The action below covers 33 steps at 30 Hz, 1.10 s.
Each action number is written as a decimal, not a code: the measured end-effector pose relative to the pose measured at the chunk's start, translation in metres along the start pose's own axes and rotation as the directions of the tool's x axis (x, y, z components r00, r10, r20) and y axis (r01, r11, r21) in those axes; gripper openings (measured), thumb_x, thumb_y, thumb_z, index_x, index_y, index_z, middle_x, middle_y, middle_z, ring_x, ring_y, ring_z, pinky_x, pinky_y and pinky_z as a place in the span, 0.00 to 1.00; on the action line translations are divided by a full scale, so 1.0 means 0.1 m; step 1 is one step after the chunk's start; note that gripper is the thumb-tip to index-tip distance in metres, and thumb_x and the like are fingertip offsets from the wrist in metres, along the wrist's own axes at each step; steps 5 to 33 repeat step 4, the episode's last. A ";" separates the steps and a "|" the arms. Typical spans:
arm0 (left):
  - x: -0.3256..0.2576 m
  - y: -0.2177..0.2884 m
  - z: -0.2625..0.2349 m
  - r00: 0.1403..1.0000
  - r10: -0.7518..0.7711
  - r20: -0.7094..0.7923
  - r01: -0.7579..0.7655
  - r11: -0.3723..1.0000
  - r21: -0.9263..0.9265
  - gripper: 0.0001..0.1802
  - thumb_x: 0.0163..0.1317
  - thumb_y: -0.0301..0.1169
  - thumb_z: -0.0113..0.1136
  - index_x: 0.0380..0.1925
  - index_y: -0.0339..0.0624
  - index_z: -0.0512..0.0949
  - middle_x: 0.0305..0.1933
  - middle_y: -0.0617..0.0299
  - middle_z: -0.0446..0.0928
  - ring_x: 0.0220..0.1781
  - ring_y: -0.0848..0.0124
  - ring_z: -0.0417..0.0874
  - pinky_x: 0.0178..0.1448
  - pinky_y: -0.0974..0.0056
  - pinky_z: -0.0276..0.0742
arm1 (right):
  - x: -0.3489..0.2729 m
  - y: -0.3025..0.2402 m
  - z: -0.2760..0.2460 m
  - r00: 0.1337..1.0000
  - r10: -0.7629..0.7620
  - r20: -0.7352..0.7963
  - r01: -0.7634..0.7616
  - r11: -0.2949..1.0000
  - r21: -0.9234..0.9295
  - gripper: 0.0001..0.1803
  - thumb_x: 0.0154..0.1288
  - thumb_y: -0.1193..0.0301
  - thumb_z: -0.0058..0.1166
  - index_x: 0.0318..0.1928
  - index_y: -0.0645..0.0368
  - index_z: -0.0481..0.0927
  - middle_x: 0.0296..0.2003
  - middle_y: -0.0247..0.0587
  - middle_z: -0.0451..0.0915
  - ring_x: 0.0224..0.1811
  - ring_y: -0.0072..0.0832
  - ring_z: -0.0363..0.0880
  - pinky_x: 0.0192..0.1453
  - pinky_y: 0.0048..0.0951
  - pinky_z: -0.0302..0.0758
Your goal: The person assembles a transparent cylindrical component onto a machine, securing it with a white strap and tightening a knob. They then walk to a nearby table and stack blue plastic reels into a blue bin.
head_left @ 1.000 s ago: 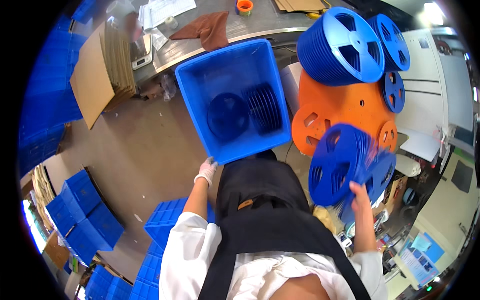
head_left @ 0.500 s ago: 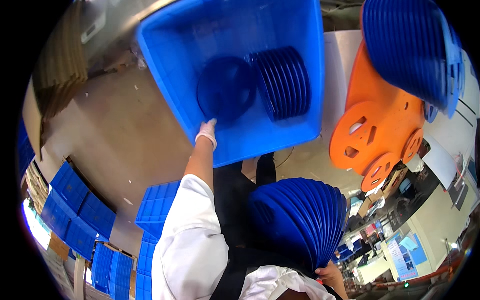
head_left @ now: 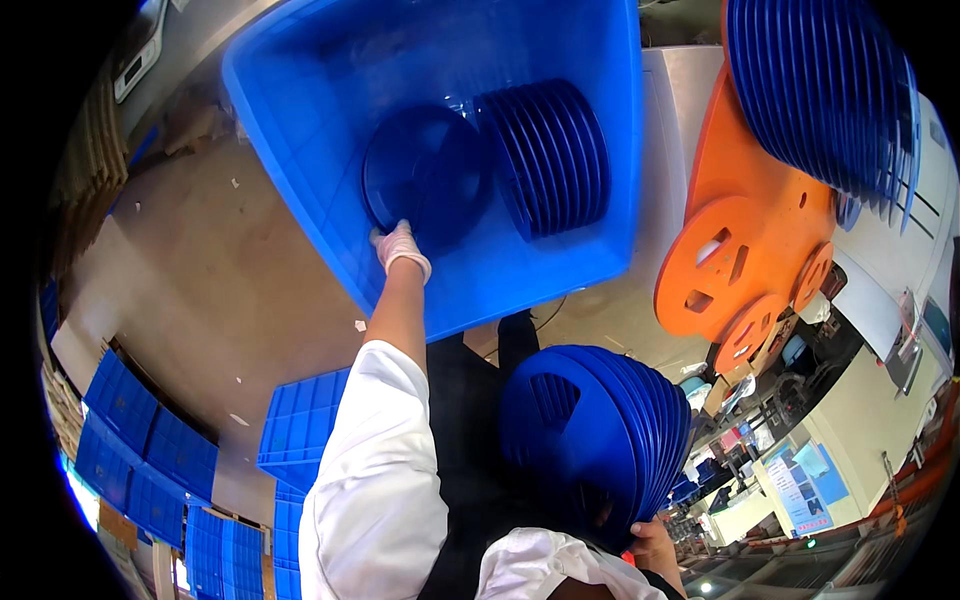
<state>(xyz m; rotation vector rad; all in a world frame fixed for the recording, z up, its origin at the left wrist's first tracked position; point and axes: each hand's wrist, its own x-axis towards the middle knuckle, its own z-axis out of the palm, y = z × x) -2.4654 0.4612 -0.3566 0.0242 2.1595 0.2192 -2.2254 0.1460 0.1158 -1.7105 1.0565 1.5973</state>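
Observation:
My left hand (head_left: 402, 248), in a pale glove, reaches into a large blue plastic bin (head_left: 300, 170). Its fingers close on the near edge of a dark blue round disc (head_left: 425, 175) lying flat on the bin's bottom. Beside that disc, a row of blue discs (head_left: 555, 160) stands on edge. Against my body leans a fanned stack of blue plastic discs (head_left: 600, 430), its front face showing cut-out openings. My right hand (head_left: 655, 545) grips the lower right edge of this stack; some of its fingers are hidden behind the discs.
To the right, orange discs with cut-outs (head_left: 700, 265) lie by another row of blue discs (head_left: 820, 100) on a pale surface. Blue crates (head_left: 305, 420) stand at my lower left, with more crates (head_left: 150, 430) farther left. Stacked cardboard (head_left: 95, 180) rises at the left edge.
My left hand has come from beside the bin's near wall onto the disc's rim. The stack in my right arm has turned, showing more of its front face. The whole view has shifted slightly.

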 end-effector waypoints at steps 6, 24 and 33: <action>-0.22 -0.10 0.11 0.924 0.380 -0.026 -0.346 0.866 0.362 0.31 0.58 0.35 0.59 0.63 0.43 0.68 0.58 0.44 0.73 0.60 0.49 0.74 0.64 0.55 0.70 | -0.08 0.00 -0.01 0.993 -0.014 0.117 0.026 0.995 -0.098 0.51 0.39 0.71 0.64 0.68 0.65 0.58 0.59 0.52 0.73 0.61 0.45 0.73 0.71 0.42 0.64; -0.22 -0.10 0.11 0.924 0.380 -0.026 -0.346 0.866 0.362 0.31 0.58 0.35 0.59 0.63 0.43 0.68 0.58 0.44 0.73 0.60 0.49 0.74 0.64 0.55 0.70 | -0.08 0.00 -0.01 0.993 -0.014 0.117 0.026 0.995 -0.098 0.51 0.39 0.71 0.64 0.68 0.65 0.58 0.59 0.52 0.73 0.61 0.45 0.73 0.71 0.42 0.64; -0.22 -0.10 0.11 0.924 0.380 -0.026 -0.346 0.866 0.362 0.31 0.58 0.35 0.59 0.63 0.43 0.68 0.58 0.44 0.73 0.60 0.49 0.74 0.64 0.55 0.70 | -0.08 0.00 -0.01 0.993 -0.014 0.117 0.026 0.995 -0.098 0.51 0.39 0.71 0.64 0.68 0.65 0.58 0.59 0.52 0.73 0.61 0.45 0.73 0.71 0.42 0.64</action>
